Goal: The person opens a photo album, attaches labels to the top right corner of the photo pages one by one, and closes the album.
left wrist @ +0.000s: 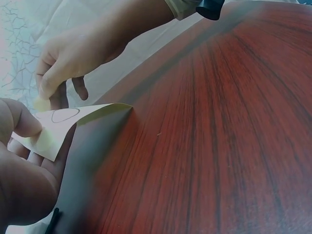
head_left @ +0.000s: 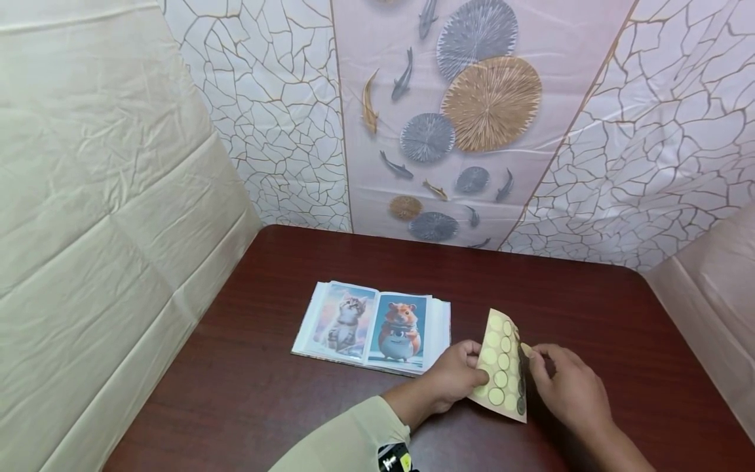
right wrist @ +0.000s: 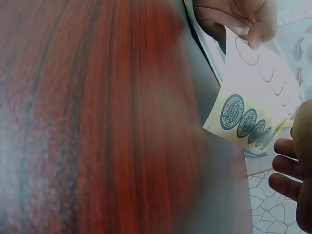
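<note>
While the left hand [head_left: 449, 380] is gripping the sticker sheet [head_left: 501, 362] above the desk [head_left: 236, 400] near the open album [head_left: 373, 328], the right hand [head_left: 571, 385] is pinching a small round sticker [head_left: 527, 350] beside the sheet's edge

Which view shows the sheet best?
The head view: most of the sheet faces it, with the left hand covering a little of one edge. The right wrist view shows the dark circles larger, but the sheet's pale part looks washed out. The left wrist view shows only one bent part.
</note>
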A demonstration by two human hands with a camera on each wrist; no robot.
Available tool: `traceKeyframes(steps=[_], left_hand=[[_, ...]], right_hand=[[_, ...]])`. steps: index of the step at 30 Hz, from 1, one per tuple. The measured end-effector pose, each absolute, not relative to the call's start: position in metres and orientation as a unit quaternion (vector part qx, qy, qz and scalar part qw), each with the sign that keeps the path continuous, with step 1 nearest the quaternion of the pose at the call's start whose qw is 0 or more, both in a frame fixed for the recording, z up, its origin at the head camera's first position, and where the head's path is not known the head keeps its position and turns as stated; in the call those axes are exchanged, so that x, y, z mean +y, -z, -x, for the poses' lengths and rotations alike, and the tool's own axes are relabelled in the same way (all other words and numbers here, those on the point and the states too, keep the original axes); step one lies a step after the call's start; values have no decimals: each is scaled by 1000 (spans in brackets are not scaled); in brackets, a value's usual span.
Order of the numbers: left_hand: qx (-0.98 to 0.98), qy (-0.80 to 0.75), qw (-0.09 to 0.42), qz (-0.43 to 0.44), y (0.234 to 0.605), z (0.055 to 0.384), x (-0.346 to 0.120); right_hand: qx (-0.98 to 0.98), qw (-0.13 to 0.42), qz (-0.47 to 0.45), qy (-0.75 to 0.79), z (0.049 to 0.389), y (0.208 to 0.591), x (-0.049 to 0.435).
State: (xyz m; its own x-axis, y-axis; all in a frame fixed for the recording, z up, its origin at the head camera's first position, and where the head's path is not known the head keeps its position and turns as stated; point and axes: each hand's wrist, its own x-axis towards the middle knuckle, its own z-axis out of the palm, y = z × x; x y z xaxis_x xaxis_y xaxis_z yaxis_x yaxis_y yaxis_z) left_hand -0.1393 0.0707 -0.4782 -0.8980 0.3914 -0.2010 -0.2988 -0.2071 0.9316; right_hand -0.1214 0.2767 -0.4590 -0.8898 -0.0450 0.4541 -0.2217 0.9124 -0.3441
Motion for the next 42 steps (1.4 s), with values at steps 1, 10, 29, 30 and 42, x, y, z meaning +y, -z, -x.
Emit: traceKeyframes(steps=[1,10,29,30,42], left_hand=[[589,-777,219,-37,479,139,71],[590,-788,175,1,484,141,79],[651,-742,147,60,489,145,86],[657,-736,148,62,488,144,86],[686,-706,169,39,471,136,83]], right_hand=[[-950,229,-71,-199,121,459,277],[-941,243,-83,-222,119,461,279],[-934,206,-146,-252,115,476,269],[-935,202,-148,-252,115,477,268],[-941,172,-154,-248,116,485,269]])
